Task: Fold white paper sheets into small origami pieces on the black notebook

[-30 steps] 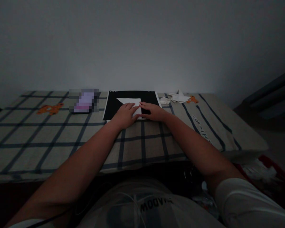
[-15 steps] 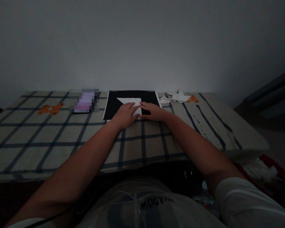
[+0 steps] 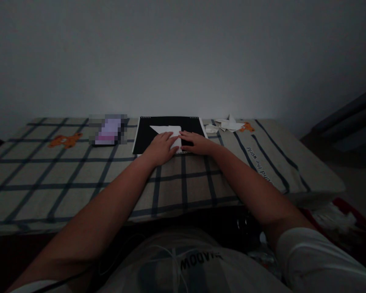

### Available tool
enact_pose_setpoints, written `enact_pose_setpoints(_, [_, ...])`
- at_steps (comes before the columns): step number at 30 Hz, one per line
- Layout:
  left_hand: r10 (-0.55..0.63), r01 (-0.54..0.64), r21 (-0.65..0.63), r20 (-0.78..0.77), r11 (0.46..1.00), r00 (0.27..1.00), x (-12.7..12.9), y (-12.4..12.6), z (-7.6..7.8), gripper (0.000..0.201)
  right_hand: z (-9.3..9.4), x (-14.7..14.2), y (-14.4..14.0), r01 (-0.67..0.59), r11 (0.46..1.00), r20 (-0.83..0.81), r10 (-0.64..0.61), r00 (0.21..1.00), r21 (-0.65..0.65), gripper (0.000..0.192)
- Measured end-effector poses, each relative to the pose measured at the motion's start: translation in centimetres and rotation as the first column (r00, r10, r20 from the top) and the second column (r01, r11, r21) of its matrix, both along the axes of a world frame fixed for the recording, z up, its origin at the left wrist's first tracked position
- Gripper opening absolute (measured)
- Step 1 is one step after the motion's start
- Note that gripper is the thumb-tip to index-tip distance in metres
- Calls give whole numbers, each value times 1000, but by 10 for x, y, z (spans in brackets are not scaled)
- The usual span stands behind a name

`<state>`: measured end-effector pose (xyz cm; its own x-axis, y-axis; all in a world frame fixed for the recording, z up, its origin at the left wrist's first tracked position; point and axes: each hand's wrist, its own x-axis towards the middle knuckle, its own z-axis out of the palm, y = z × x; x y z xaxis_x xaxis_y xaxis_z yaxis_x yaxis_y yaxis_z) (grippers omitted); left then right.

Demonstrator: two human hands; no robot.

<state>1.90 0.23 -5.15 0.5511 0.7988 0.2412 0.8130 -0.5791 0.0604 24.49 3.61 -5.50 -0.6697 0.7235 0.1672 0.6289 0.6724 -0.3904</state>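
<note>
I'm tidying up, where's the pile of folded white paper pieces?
The pile of folded white paper pieces lies at the checked cloth's far edge, right of the black board.

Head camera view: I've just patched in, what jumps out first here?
The white folded paper on the black board at the far middle of the checked cloth stands out in the dim room. The left hand and right hand both press flat on its near part. A small pile of folded white paper pieces lies right of the board.

"world" on checked cloth (image 3: 201,183)
</note>
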Motion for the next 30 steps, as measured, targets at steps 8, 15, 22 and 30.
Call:
enact_pose_setpoints(8, [-15, 15, -2, 7, 1000, 1000, -1, 1, -2, 55, -3, -1, 2, 18, 1000, -40, -18, 999, 7, 56])
enact_pose_setpoints(15, [1, 0, 10, -10, 1000, 1000, 0, -2, 1, 55, -1, -2, -1, 17, 1000, -49, -17, 999, 19, 56])
enact_pose_setpoints(22, [-5, 4, 8, 23, 1000, 1000, -1, -3, 2, 53, -1, -2, -1, 37, 998, -127, -32, 991, 42, 48])
enact_pose_setpoints(30, [-12, 12, 26, 13, 1000, 1000, -1, -2, 1, 53, 7, -1, -5, 34, 987, -86, -21, 996, 157, 27])
